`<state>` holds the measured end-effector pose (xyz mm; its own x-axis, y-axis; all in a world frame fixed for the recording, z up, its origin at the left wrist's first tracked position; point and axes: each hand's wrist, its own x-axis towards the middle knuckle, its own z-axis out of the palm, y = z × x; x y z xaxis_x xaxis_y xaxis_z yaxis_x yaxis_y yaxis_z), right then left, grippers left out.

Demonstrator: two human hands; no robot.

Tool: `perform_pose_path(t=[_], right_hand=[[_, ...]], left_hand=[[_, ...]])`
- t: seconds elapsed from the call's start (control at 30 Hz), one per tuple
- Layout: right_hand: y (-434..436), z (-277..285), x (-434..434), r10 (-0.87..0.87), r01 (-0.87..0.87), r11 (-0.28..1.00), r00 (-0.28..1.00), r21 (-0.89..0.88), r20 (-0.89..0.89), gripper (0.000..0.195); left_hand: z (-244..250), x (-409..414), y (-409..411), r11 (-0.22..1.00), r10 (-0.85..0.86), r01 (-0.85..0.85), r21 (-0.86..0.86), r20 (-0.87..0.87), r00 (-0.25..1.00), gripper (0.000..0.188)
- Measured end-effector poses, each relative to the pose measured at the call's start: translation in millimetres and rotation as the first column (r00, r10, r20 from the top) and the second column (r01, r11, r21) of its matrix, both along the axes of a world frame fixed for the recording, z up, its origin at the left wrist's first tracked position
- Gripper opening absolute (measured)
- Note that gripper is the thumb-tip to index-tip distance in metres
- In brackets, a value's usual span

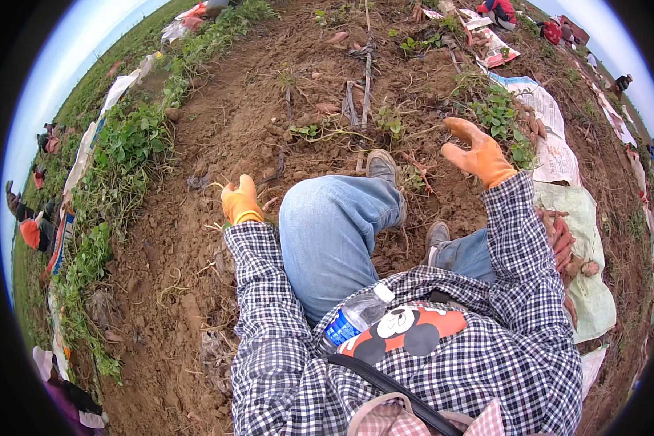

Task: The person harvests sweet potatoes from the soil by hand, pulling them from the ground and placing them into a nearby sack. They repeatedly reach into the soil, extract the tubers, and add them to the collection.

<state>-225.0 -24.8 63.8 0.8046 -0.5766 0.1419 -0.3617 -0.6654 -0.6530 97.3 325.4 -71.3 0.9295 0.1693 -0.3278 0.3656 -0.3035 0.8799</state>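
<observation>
My left hand (242,201), in an orange work glove, is over the brown soil beside my bent knee; thin pale roots show by its fingers, and whether it grips them is unclear. My right hand (478,153), gloved the same way, is raised at the right with thumb and fingers apart and nothing between them. Sweet potatoes (562,242) lie in a pile on a pale green woven sack (586,272), beside my right sleeve. Other sweet potatoes (327,108) lie on the dirt ahead of my shoes. A plastic water bottle (359,316) rests against my checked shirt.
Green vines (136,136) run along the left, with flattened sacks (79,158) beyond them. A white sack (556,158) lies right of my right hand. A wooden stick (367,82) lies on the soil ahead. Several people are at both edges, one crouching person (498,12) at upper right.
</observation>
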Motion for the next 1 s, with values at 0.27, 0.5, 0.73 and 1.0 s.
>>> perform_pose_path(t=[0.27,0.5,0.73,1.0], right_hand=[[71.5,7.6,28.5,0.507,-0.464,0.851,0.849,0.245,-0.151,0.059],[35.1,-3.6,81.9,0.811,-0.684,0.563,0.349,0.464,-0.470,0.060],[-100.0,-139.4,175.6,0.884,-0.708,0.369,0.067,0.602,-0.464,0.055],[-370.8,-233.2,135.8,0.274,-0.174,0.961,0.477,0.216,-0.835,0.040]], left_hand=[[117.6,-9.4,-19.1,0.811,0.278,0.082,-0.580,0.505,0.817,0.065],[171.1,-25.8,-168.9,0.751,0.056,0.420,-0.510,0.683,0.729,0.061],[154.9,103.0,-354.0,0.539,-0.479,0.794,-0.283,0.672,0.565,0.058],[41.7,201.7,-408.6,0.668,-0.703,0.726,-0.166,0.180,0.688,0.062]])
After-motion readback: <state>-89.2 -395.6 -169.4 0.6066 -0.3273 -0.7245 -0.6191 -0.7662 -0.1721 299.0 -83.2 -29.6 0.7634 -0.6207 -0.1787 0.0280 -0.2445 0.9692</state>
